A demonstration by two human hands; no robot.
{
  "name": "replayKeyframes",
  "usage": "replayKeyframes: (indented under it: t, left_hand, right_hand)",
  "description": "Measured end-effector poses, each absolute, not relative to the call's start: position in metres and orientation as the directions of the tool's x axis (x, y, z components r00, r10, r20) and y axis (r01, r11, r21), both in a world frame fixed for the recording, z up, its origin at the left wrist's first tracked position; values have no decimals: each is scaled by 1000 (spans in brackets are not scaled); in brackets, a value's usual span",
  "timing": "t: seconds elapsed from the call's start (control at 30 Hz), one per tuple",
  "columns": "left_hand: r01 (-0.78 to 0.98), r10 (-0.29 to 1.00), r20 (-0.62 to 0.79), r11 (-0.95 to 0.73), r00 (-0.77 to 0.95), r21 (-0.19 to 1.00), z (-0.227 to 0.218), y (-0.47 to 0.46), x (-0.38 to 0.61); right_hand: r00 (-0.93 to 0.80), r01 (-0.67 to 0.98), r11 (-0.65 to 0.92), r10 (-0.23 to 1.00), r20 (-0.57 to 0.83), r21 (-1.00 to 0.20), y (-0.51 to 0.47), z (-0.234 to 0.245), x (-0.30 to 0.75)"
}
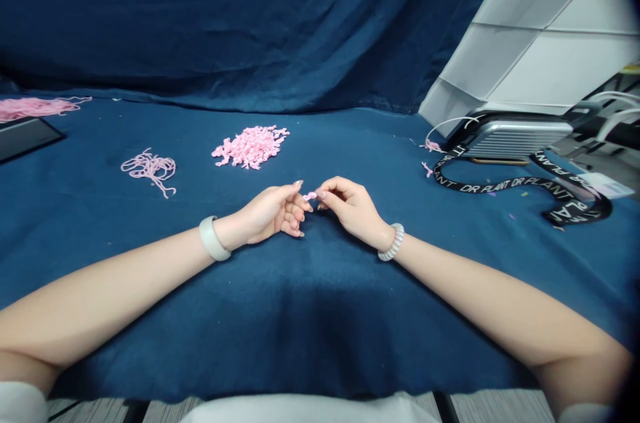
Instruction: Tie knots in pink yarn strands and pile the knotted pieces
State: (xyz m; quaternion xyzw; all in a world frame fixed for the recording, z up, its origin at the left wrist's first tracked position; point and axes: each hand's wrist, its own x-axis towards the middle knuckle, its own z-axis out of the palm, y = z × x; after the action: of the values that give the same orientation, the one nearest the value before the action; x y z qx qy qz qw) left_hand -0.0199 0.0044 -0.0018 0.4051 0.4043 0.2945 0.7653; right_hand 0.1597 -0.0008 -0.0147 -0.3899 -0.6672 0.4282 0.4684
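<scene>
the light is even and moderately bright, seemingly from above: the forearms (125,275) look pale on their upper sides, with dark shadows along their lower edges on the blue cloth (150,336), which dims further toward its near middle. the blue curtain (210,23) sinks to near-black at upper left, while the white panels (590,69) are the brightest area and the ridged silver case (525,137) carries a soft sheen. the wide lens stretches things toward the sides, the right edge smears, and black rounds the right-hand corners. the small pink piece (310,196) shows little detail.
</scene>
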Motion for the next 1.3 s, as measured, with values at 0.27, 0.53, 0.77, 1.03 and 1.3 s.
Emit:
replayKeyframes:
  t: [0.27, 0.53, 0.77, 1.03, 1.3]
  left_hand:
    - [-186, 780, -329, 487, 533, 853, -2, 4, -22]
    - [-123, 799, -324, 439, 507, 890, 3, 1, -19]
    - [-55, 847, -292, 351, 444, 935, 9, -4, -17]
    - [157, 987, 158, -158, 12, 975, 39, 38, -51]
    - [926, 889, 457, -136, -43, 352, 29, 90, -134]
  right_hand:
    - [-259, 147, 389, 902, 344, -909, -1, -16, 161]
    - [-201, 109, 391, 909, 365, -914, -1, -14, 161]
    - [-173, 29, 336, 929, 327, -941, 1, -17, 161]
    - [-190, 103, 297, 943, 274, -949, 2, -15, 161]
    - [-224, 205, 328, 933, 282, -922, 1, -16, 161]
